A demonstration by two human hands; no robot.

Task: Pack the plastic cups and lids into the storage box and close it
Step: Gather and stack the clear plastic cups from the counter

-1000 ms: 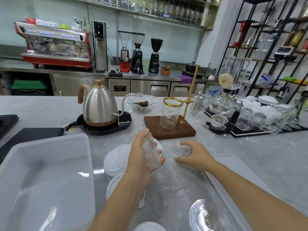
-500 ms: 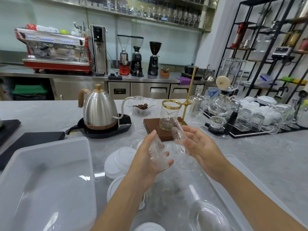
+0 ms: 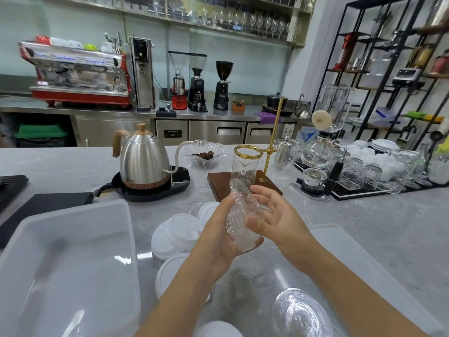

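Two bare hands meet above the middle of a grey marble counter [image 3: 364, 215], holding a small stack of clear plastic lids [image 3: 243, 215] between them. The stack stands on edge, its long axis tilted, with the top end leaning away toward the far edge of the counter and the lower end toward the person. The left hand [image 3: 218, 229] curls around the stack from the left and underneath. The right hand [image 3: 274, 215] presses against its right side, thumb on the front of the stack and fingers loosely spread behind it.

Half a second ago the hands were apart, each holding its own clear lids; now the two lots are brought together into one stack.

A translucent storage box [image 3: 73, 263] sits open at the near left corner of the counter. Its flat lid [image 3: 359, 263] lies near the near right edge. White lids [image 3: 175, 234] lie between the box and the hands, and another clear lid [image 3: 298, 312] rests at the near edge. A steel kettle [image 3: 143, 164] stands further back.
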